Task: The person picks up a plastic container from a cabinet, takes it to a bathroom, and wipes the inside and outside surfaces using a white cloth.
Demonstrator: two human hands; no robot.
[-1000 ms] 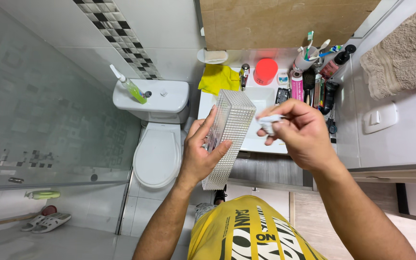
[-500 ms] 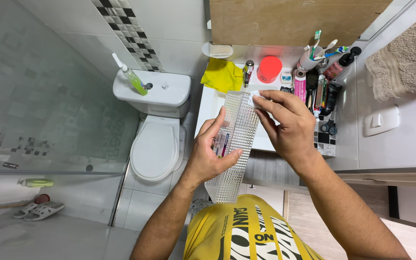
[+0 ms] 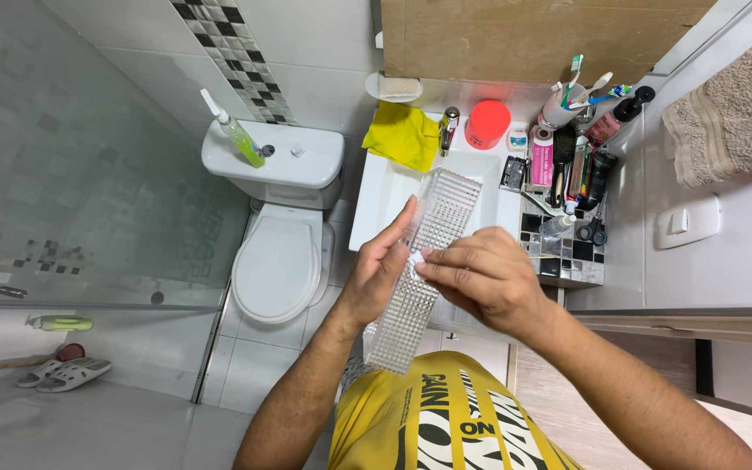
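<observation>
Hands hold a clear, waffle-textured plastic organizer tray tilted on edge above the white sink. Left hand grips its long side, fingers curled around it; right hand pinches a small white scrap against its face. Tray looks light, rigid, slippery; best held by its long rims. Open room lies left of the sink, toward the toilet

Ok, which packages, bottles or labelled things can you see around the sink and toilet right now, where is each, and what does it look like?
Spray bottle: on the toilet tank, slim, green liquid, white nozzle.
Pink box: right of the sink, upright, pink and white.
Red jar: behind the sink, round, red lid.
Dark bottle: far right of the counter, pump top.
Clear textured tray: held by the left hand, right hand on it.
</observation>
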